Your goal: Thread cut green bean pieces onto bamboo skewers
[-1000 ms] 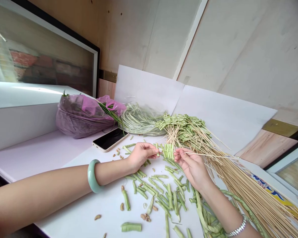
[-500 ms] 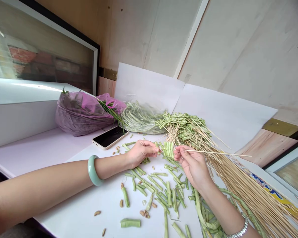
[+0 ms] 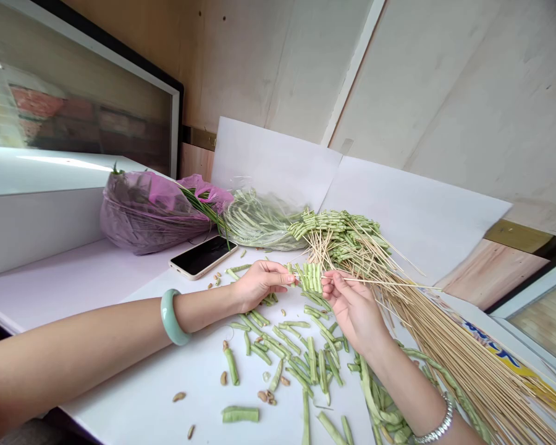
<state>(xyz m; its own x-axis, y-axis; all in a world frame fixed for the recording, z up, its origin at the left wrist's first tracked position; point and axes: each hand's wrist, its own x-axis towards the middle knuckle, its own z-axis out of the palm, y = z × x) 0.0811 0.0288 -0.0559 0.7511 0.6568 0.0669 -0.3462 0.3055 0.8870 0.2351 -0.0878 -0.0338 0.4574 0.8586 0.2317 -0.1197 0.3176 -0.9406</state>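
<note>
My left hand [image 3: 264, 284], below a pale green bangle, pinches a short piece of green bean [image 3: 290, 272] at the left tip of a thin wooden skewer [image 3: 393, 283]. Several bean pieces [image 3: 311, 277] sit side by side on that skewer, between my two hands. My right hand [image 3: 352, 306] is closed around the skewer just right of them, and the bare stick reaches out to the right. Under both hands, cut bean pieces [image 3: 278, 346] lie scattered over the white tabletop [image 3: 167, 364].
Filled bean skewers [image 3: 343, 225] are heaped at the back, beside a long bundle of bare skewers [image 3: 463, 346]. Whole beans [image 3: 382, 402] lie at front right. A phone [image 3: 204, 256], a purple bag [image 3: 152, 213] and a clear bag of long beans [image 3: 262, 219] stand back left.
The skewer has shifted left through the bean pieces, so less of it sticks out to the right of my right hand. Both hands stay in nearly the same place.
</note>
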